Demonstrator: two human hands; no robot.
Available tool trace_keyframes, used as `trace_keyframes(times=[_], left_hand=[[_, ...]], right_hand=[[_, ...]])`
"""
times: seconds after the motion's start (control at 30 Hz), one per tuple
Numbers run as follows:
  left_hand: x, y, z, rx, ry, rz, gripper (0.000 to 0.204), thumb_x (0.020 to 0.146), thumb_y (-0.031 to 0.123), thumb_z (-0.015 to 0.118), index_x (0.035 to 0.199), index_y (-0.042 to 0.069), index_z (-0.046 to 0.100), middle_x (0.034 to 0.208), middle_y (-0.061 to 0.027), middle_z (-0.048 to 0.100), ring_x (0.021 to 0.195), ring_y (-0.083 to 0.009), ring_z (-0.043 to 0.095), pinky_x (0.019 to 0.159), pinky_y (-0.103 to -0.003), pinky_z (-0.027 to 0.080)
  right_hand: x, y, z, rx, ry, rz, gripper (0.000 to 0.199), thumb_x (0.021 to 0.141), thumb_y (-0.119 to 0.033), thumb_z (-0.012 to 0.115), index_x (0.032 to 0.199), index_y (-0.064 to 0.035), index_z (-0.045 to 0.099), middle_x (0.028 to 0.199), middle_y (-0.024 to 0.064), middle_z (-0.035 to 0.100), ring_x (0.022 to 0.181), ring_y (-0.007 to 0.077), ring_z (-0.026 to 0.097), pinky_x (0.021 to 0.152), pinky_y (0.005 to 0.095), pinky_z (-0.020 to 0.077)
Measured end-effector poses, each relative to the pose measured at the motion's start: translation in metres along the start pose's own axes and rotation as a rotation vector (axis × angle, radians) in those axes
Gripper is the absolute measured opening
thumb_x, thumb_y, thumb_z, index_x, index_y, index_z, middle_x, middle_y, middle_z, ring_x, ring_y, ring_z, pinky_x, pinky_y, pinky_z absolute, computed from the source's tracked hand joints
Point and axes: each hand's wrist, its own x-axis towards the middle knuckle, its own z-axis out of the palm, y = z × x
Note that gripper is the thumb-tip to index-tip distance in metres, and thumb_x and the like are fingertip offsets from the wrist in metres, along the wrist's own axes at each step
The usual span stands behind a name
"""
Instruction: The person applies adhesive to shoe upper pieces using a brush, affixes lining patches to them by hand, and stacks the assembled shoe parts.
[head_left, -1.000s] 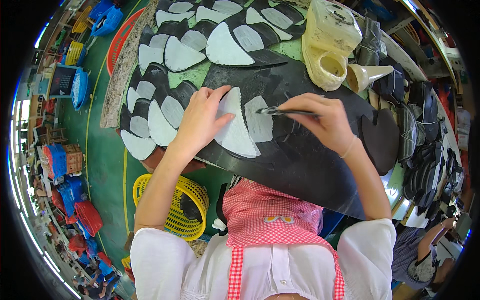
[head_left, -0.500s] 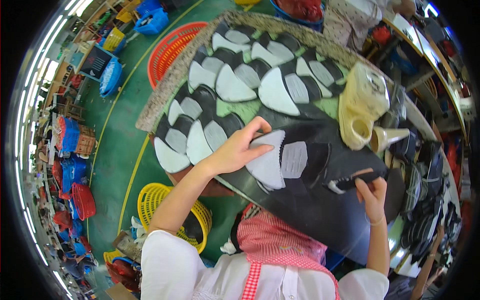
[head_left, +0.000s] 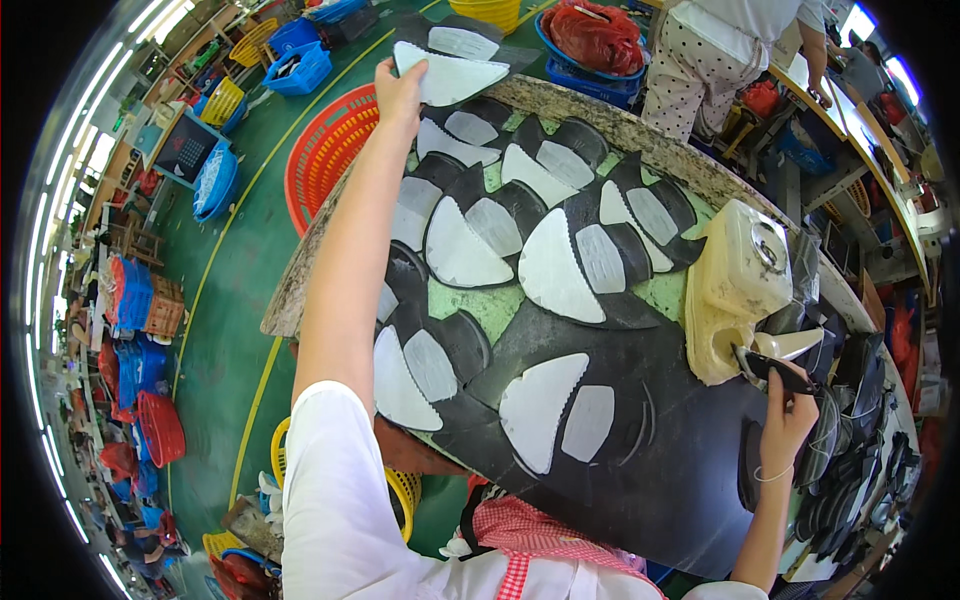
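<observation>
Stretched far forward, my left hand pinches the edge of a black cut piece with white panels, beyond the table's far edge. My right hand grips a black-handled brush. The brush's tip is at the mouth of a cream, glue-crusted pot, partly hidden by the rim. Right before me, a similar piece with a toothed white panel lies on a black sheet. Several more pieces overlap beyond it, among them one with a large white panel.
A stone-like raised edge borders the table's far side. Past it stand a red basket and a blue tub holding a red bag. Black parts pile up at the right. A co-worker in dotted trousers stands at the far right.
My left hand has left the near piece and reached far forward to hold another. My right hand has carried the brush from above the black sheet to the pot. The view has shifted.
</observation>
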Motion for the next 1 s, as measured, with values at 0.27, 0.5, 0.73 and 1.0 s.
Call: trace_keyframes(times=[0.27,0.5,0.73,1.0], left_hand=[[0.011,-0.072,0.019,0.291,0.041,0.007,0.064,0.074,0.015,0.077,0.124,-0.003,0.042,0.114,-0.0196,0.059,0.111,-0.0313,0.056,0.096,-0.043,0.043],[-0.121,0.013,-0.001,0.753,-0.347,0.425,0.027,0.083,0.01,0.067,0.11,0.009,0.065,0.103,-0.003,0.067,0.089,-0.0137,0.062,0.075,-0.028,0.048],[-0.34,0.102,-0.023,0.986,-1.104,0.069,0.046,0.076,0.017,0.074,0.117,0.008,0.055,0.105,-0.0108,0.053,0.099,-0.0281,0.056,0.083,-0.036,0.047],[-0.36,0.096,-0.032,1.033,-1.045,0.171,0.054,0.075,0.019,0.075,0.122,0.006,0.052,0.11,-0.0139,0.05,0.106,-0.0337,0.054,0.089,-0.039,0.046]], right_hand=[[0.007,-0.001,-0.002,-0.084,-0.01,0.118,0.014,0.09,-0.003,0.063,0.103,0.0017,0.067,0.076,-0.0002,0.06,0.054,0.003,0.046,0.047,0.0193,0.0336],[0.006,0.022,-0.007,0.189,0.203,0.327,0.009,0.094,-0.011,0.062,0.092,-0.0027,0.064,0.058,-0.0059,0.047,0.044,0.0021,0.037,0.04,0.0214,0.0246],[-0.022,-0.062,0.081,0.321,-0.358,0.292,0.02,0.089,-0.016,0.07,0.08,0.0003,0.063,0.056,0.0004,0.054,0.045,0.0066,0.046,0.043,0.0249,0.0358],[-0.05,-0.065,0.1,0.12,-0.489,-0.213,0.012,0.083,-0.008,0.069,0.094,-0.0041,0.065,0.082,0.0103,0.065,0.056,0.0247,0.061,0.053,0.0329,0.0463]])
